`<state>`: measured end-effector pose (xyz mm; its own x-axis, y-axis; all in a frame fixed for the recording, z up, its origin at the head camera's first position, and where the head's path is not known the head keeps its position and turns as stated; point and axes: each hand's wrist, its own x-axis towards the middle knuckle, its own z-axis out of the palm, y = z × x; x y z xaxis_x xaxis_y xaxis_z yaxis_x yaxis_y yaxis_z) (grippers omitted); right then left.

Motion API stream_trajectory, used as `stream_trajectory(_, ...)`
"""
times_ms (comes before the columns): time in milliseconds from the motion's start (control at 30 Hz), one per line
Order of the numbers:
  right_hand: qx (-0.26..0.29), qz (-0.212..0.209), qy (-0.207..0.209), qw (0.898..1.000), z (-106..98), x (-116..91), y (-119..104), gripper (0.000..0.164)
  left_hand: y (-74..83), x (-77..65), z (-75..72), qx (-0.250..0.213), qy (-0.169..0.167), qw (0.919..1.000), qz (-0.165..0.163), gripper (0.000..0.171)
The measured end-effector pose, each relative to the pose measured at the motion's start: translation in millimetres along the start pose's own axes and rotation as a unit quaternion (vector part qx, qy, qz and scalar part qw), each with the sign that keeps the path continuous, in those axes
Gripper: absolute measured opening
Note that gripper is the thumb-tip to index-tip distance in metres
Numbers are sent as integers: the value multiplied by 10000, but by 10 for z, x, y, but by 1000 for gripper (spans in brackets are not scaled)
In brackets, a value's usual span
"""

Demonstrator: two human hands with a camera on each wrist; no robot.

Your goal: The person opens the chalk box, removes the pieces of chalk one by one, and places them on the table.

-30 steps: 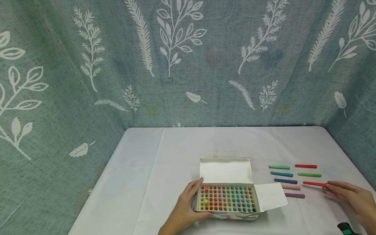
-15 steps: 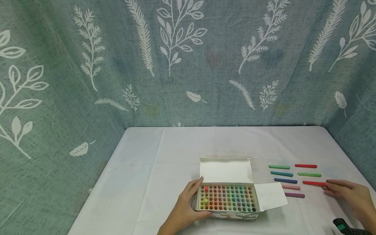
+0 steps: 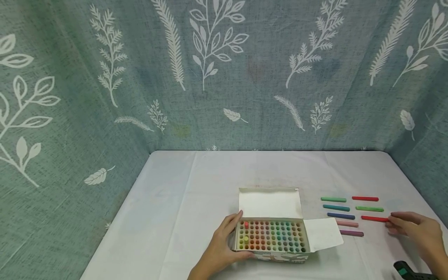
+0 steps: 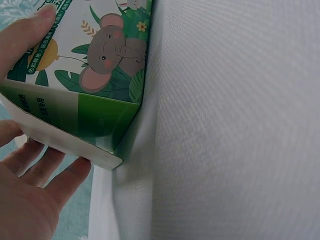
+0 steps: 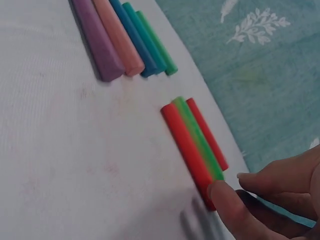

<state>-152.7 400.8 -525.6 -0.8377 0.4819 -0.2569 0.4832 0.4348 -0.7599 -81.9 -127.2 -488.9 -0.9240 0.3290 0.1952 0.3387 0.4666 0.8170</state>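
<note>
My left hand (image 3: 220,245) grips the left side of an open cardboard box (image 3: 278,256), thumb at the front, fingers along the side and back. Its tray of round holes bears a red chalk stick and a yellow chalk stick (image 3: 246,238), both upright. In the left wrist view the printed front of the box (image 4: 110,55) carries an elephant. On the right, my right hand (image 3: 418,233) pinches the right end of a red chalk stick (image 5: 185,145) lying on the table. Directly beyond it lie a light green chalk stick (image 3: 369,209) and another red chalk stick (image 3: 365,198).
Left of that row lies a column of chalk: green (image 3: 333,200), teal (image 3: 336,208), blue (image 3: 341,216), pink (image 3: 347,224) and purple (image 3: 352,233). The box's side flap (image 3: 322,233) juts toward them. A patterned curtain (image 3: 224,77) hangs behind the white table (image 3: 196,194).
My right hand has shifted slightly at the end of the red chalk stick, and the dark wrist strap has moved a little left. The left hand and box stay put.
</note>
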Motion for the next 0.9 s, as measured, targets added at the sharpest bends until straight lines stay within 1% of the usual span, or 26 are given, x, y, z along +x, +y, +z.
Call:
stream_trajectory(100,-168,-261,78,9995,-4,-23,-14,54,1,3,-1,-15,0,10000,9,99)
stream_trajectory(167,-226,-465,123,9986,-12,-106,-117,54,3,5,-2,-30,-3,10000,16,99)
stream_trajectory(267,-335,-930,163,9950,-29,-345,-386,48,2,6,1,0,6,10000,41,99)
stream_trajectory(367,-543,-1404,170,9885,-46,-583,-673,42,1,9,4,-3,7,10000,69,99)
stream_trajectory(500,-620,-1977,21,9783,-35,-793,-930,40,7,7,1,-48,-2,10000,85,98)
stream_trajectory(567,-512,-2296,-119,9719,-8,-890,-1036,38,10,5,-1,-53,-1,10000,83,98)
stream_trajectory(633,-393,-2654,-302,9629,19,-976,-1132,33,9,1,-2,-36,6,10000,75,98)
stream_trajectory(800,-335,-3511,-553,9341,83,-1178,-1346,17,5,-6,-1,11,14,10000,41,98)
stream_trajectory(900,-394,-3823,-632,9210,123,-1281,-1450,12,4,-8,4,34,30,10000,41,98)
